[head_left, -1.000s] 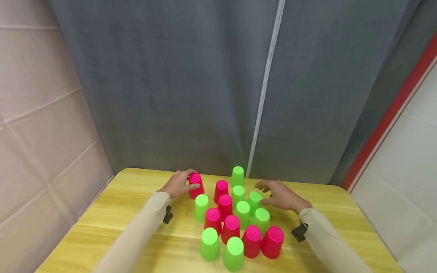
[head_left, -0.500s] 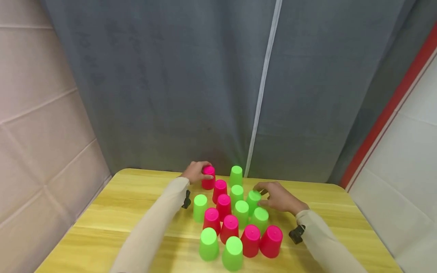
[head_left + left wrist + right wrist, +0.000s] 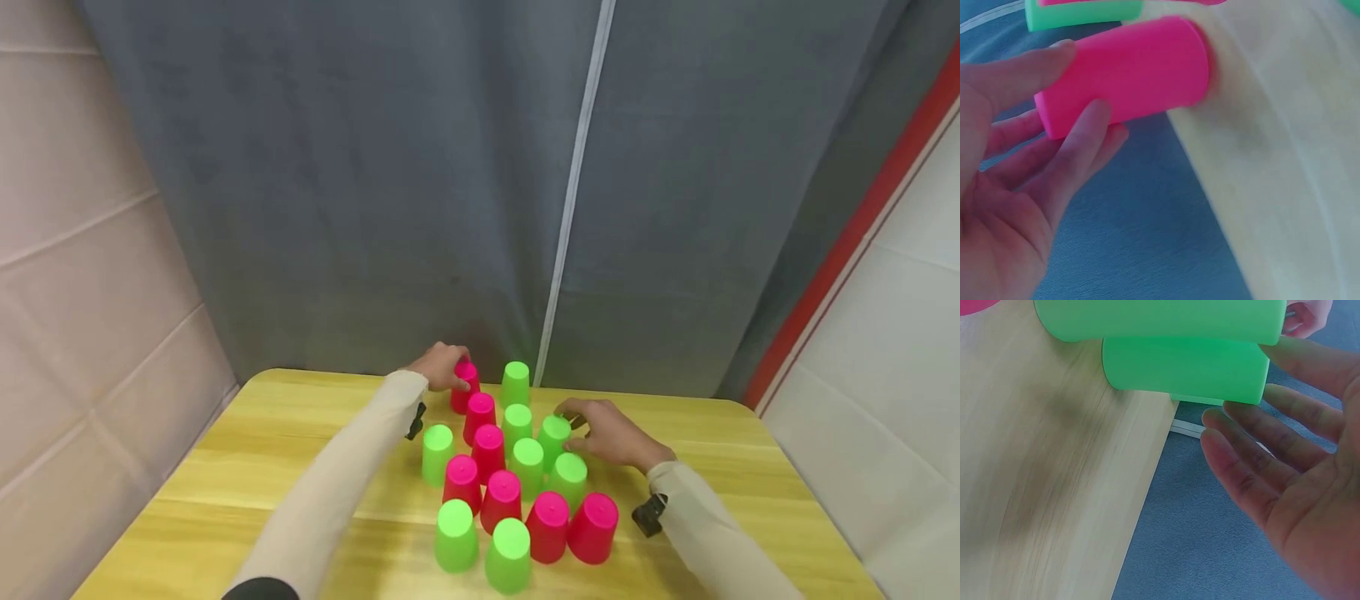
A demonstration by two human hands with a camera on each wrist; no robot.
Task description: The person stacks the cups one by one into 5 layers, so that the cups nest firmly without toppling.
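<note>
Gripping the far pink cup (image 3: 465, 385) at the table's (image 3: 225, 467) back edge, your left hand (image 3: 442, 367) curls round it. Your right hand (image 3: 611, 433), fingers relaxed and apart, touches a green cup (image 3: 553, 440). All cups stand upside down, contents hidden; no writing shows.

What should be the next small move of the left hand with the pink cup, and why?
Probably let go and draw back. The left hand holds the pink cup upside down on the table, already at the far end of the pink row.
</note>
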